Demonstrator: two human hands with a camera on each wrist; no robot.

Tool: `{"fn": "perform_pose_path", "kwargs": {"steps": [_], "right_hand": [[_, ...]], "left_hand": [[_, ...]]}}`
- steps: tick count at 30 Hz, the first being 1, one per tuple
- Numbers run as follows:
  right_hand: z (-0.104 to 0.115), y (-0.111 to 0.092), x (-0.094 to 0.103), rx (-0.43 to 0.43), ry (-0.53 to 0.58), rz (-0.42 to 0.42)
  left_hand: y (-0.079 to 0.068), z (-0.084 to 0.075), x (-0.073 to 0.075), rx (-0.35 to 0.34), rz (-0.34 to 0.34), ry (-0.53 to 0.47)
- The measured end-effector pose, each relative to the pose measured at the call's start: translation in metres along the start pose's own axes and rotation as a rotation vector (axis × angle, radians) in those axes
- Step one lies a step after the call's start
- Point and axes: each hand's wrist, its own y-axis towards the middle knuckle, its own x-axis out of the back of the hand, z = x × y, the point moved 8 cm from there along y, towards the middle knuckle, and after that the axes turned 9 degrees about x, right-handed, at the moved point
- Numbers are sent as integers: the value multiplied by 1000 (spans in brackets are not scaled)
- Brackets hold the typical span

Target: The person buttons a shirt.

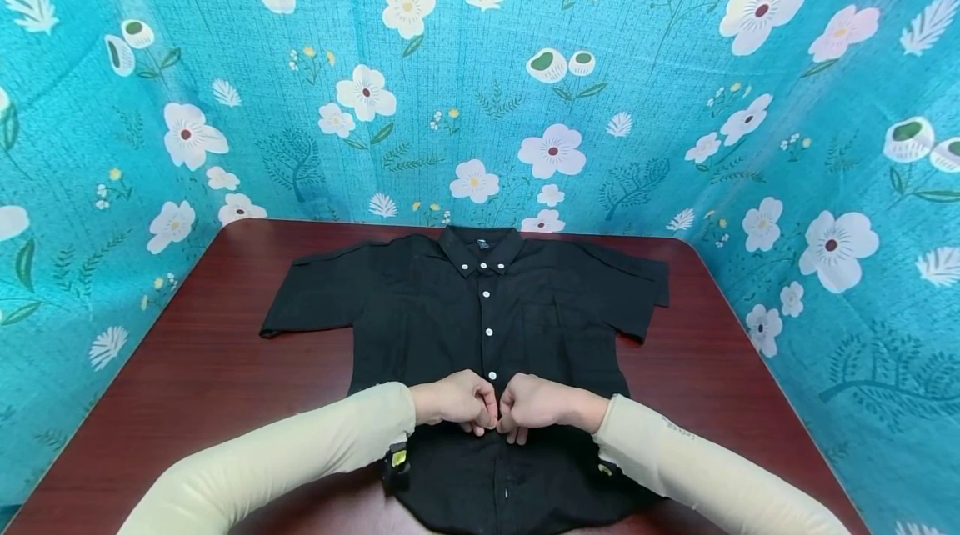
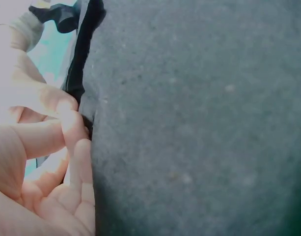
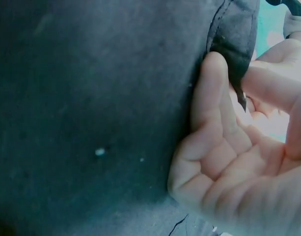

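Observation:
A black short-sleeved shirt (image 1: 420, 302) lies spread front up, its collar (image 1: 480, 252) at the far side. White buttons run down the front placket; one button (image 1: 492, 375) shows just above the hands. My left hand (image 1: 459, 400) pinches the placket from the left with curled fingers. From the right, my right hand (image 1: 536, 402) pinches the placket edge, the fingertips of both hands nearly meeting. In the right wrist view a fold of black cloth (image 3: 233, 39) rises between thumb and fingers. Whatever button lies between the fingertips is hidden.
The shirt lies on a dark red wooden table (image 1: 210, 368). Blue flowered cloth (image 1: 450, 127) hangs round its back and sides. Both forearms wear cream sleeves (image 1: 300, 443), with dark wrist devices (image 1: 396, 468) under them. The shirt's hem reaches towards the near edge.

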Motion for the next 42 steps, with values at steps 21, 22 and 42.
{"fn": "perform_pose_path", "kwargs": {"steps": [21, 22, 42], "right_hand": [[-10, 1, -1, -70, 170, 50], [-10, 1, -1, -70, 172, 52], [-7, 6, -2, -51, 105, -20]], "left_hand": [[1, 0, 3, 64, -36, 73], [1, 0, 3, 66, -34, 72], [-2, -2, 5, 110, -110, 34]]}}
